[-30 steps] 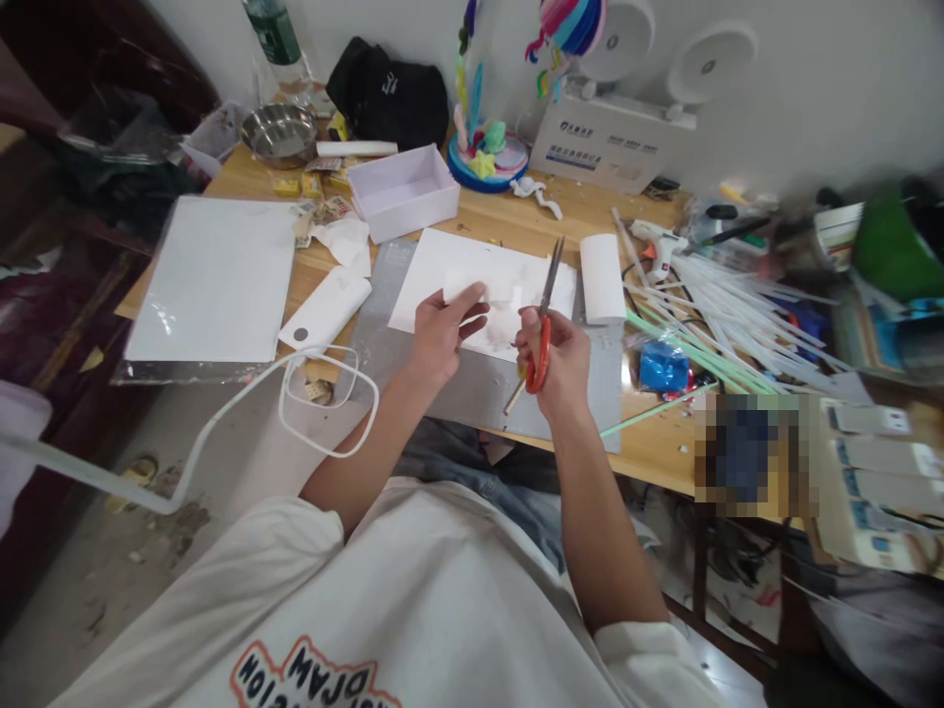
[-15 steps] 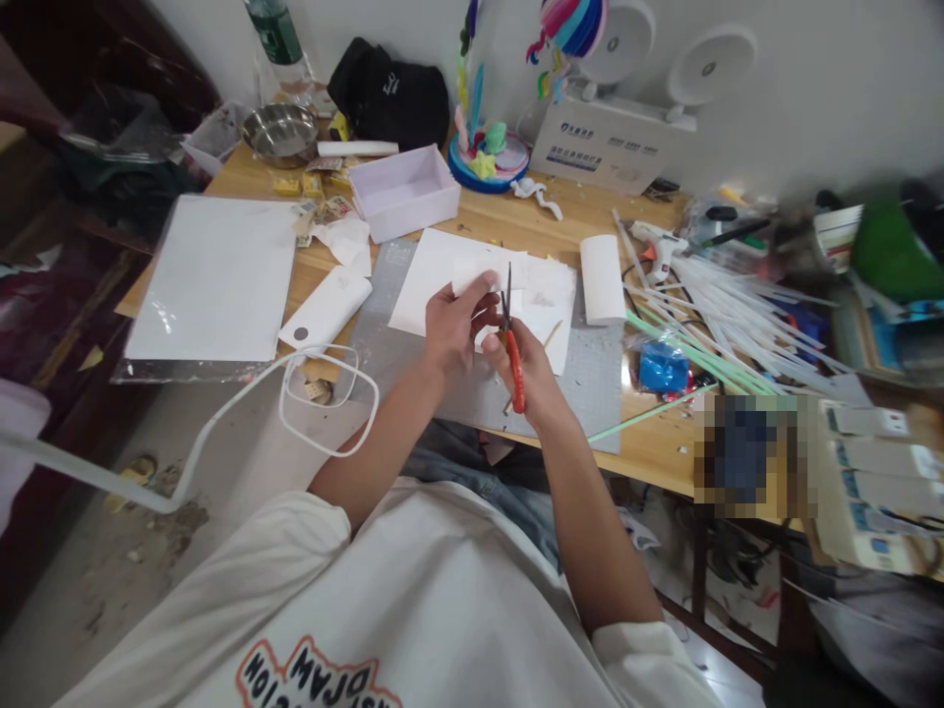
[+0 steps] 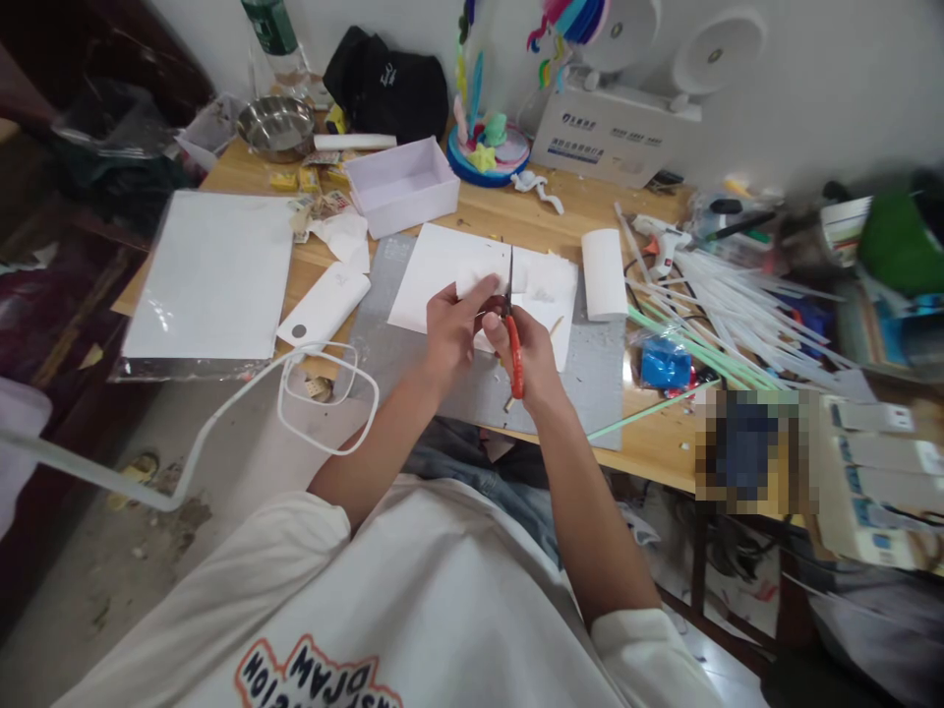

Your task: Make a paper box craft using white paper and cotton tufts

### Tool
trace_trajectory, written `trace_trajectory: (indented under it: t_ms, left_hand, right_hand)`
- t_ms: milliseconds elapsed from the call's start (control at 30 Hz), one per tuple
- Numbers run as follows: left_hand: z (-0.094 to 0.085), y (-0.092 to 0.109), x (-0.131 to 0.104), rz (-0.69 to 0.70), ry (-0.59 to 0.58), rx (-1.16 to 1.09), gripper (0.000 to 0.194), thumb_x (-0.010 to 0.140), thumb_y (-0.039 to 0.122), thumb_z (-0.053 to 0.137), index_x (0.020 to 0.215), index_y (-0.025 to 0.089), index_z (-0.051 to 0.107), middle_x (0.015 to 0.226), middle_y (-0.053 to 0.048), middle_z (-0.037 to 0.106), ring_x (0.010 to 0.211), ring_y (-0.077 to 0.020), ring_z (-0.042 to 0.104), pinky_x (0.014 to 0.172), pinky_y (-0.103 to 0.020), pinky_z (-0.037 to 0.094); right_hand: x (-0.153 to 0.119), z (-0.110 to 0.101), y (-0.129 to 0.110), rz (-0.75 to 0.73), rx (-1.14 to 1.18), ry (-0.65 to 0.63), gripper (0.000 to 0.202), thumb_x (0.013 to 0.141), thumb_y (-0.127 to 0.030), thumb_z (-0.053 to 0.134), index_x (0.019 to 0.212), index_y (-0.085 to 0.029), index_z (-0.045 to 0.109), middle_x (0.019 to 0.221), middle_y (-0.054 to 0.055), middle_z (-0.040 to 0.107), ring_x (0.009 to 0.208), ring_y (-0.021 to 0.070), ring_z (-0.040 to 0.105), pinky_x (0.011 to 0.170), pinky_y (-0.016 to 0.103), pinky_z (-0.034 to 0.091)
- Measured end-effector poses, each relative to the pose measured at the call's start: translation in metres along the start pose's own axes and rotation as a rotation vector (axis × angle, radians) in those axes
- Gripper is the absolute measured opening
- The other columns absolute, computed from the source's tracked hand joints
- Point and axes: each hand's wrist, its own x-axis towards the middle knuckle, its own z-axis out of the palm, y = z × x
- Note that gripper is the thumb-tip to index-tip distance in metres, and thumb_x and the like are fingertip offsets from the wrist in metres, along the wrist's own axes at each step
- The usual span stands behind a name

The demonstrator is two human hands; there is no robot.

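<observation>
Red-handled scissors point(image 3: 515, 364) are held in my right hand point(image 3: 537, 359), their dark blades pointing away from me and close together. My left hand point(image 3: 455, 324) is beside the blades, its fingers closed on a small white paper piece point(image 3: 472, 275) that is hard to tell from the sheet behind. Under both hands lie white paper sheets point(image 3: 424, 270) on a grey cutting mat point(image 3: 383, 334). A thin wooden stick point(image 3: 553, 330) rests on the paper at the right of my right hand.
A curled white paper point(image 3: 603, 275) and a glue gun point(image 3: 664, 241) are on the right, with many white and green strips point(image 3: 744, 305). A lilac box point(image 3: 404, 187) stands behind the mat. Left are a white device point(image 3: 324, 303) and bagged sheets point(image 3: 213, 275).
The scissors have turned slightly more upright, and their blades look closer together. My left hand has barely moved and stays beside them. The whole view has shifted a little.
</observation>
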Motion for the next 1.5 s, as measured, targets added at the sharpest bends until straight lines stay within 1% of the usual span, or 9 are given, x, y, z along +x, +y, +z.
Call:
trace_trajectory:
  t_ms: [167,433,567,667,800,900,1167,1367,1500]
  left_hand:
    - [-0.001,-0.001,-0.001,0.025,-0.032,-0.018,0.027,0.066,0.028,0.091,0.071,0.016,0.067,0.061,0.004,0.066,0.056,-0.0075,0.064,0.059,-0.02,0.052]
    - [0.002,0.003,-0.002,-0.023,0.044,0.013,0.025,0.069,0.024,0.089,0.07,0.015,0.066,0.061,0.003,0.066,0.055,-0.0082,0.064,0.059,-0.022,0.053]
    - [0.004,0.005,-0.003,-0.032,0.086,0.029,0.027,0.069,0.026,0.089,0.069,0.016,0.065,0.062,0.003,0.065,0.058,-0.0085,0.064,0.063,-0.023,0.054]
    - [0.004,0.003,-0.003,-0.02,0.078,0.04,0.024,0.07,0.025,0.088,0.07,0.016,0.066,0.063,0.003,0.066,0.058,-0.0078,0.063,0.064,-0.022,0.054]
    - [0.0,-0.001,-0.001,0.013,0.017,0.034,0.021,0.071,0.025,0.087,0.071,0.017,0.069,0.064,0.003,0.066,0.059,-0.0072,0.063,0.065,-0.021,0.053]
    - [-0.002,-0.002,-0.001,0.016,-0.01,0.013,0.021,0.071,0.025,0.088,0.072,0.016,0.069,0.065,0.003,0.065,0.059,-0.0079,0.063,0.065,-0.023,0.053]
    - [-0.003,-0.003,0.001,-0.009,0.004,0.0,0.025,0.068,0.026,0.089,0.07,0.015,0.067,0.063,0.002,0.064,0.059,-0.008,0.063,0.062,-0.022,0.052]
    - [-0.005,-0.011,0.007,-0.041,0.037,-0.013,0.023,0.069,0.024,0.087,0.07,0.013,0.067,0.065,0.002,0.065,0.058,-0.008,0.062,0.063,-0.023,0.052]
    - [-0.006,-0.012,0.007,-0.052,0.061,0.005,0.023,0.069,0.025,0.087,0.073,0.014,0.067,0.067,0.001,0.066,0.06,-0.0086,0.064,0.064,-0.023,0.051]
  right_hand:
    - [0.001,0.0,0.003,-0.007,-0.035,-0.003,0.057,0.075,-0.075,0.068,0.086,-0.019,0.06,0.069,-0.003,0.051,0.066,0.0124,0.04,0.063,0.03,0.036]
    - [-0.004,0.0,-0.001,-0.016,-0.029,-0.046,0.053,0.08,-0.071,0.067,0.091,-0.019,0.06,0.074,-0.003,0.052,0.068,0.0123,0.041,0.065,0.03,0.036]
    - [-0.005,-0.001,-0.004,-0.009,-0.033,-0.065,0.055,0.081,-0.074,0.064,0.093,-0.02,0.059,0.076,-0.002,0.053,0.07,0.013,0.042,0.066,0.03,0.037]
    - [-0.004,-0.002,-0.005,-0.008,-0.059,-0.052,0.056,0.079,-0.075,0.063,0.091,-0.021,0.059,0.074,-0.002,0.052,0.068,0.0131,0.041,0.065,0.03,0.037]
    - [-0.002,-0.001,-0.003,-0.03,-0.072,-0.025,0.055,0.08,-0.074,0.064,0.083,-0.02,0.058,0.071,-0.002,0.052,0.065,0.0119,0.039,0.063,0.029,0.036]
    - [-0.001,0.0,0.0,-0.023,-0.077,-0.002,0.056,0.079,-0.074,0.066,0.084,-0.018,0.061,0.069,-0.002,0.052,0.064,0.0114,0.038,0.061,0.029,0.034]
    - [0.001,0.002,0.01,0.036,-0.121,0.058,0.058,0.076,-0.076,0.066,0.079,-0.018,0.065,0.061,-0.004,0.046,0.059,0.0104,0.033,0.056,0.028,0.029]
    - [0.003,0.002,0.016,0.025,-0.163,0.113,0.059,0.075,-0.076,0.066,0.066,-0.018,0.058,0.061,-0.003,0.045,0.062,0.0108,0.032,0.058,0.028,0.03]
    - [0.004,0.003,0.019,0.017,-0.2,0.131,0.062,0.076,-0.079,0.062,0.07,-0.017,0.064,0.062,-0.002,0.047,0.062,0.0116,0.034,0.06,0.029,0.031]
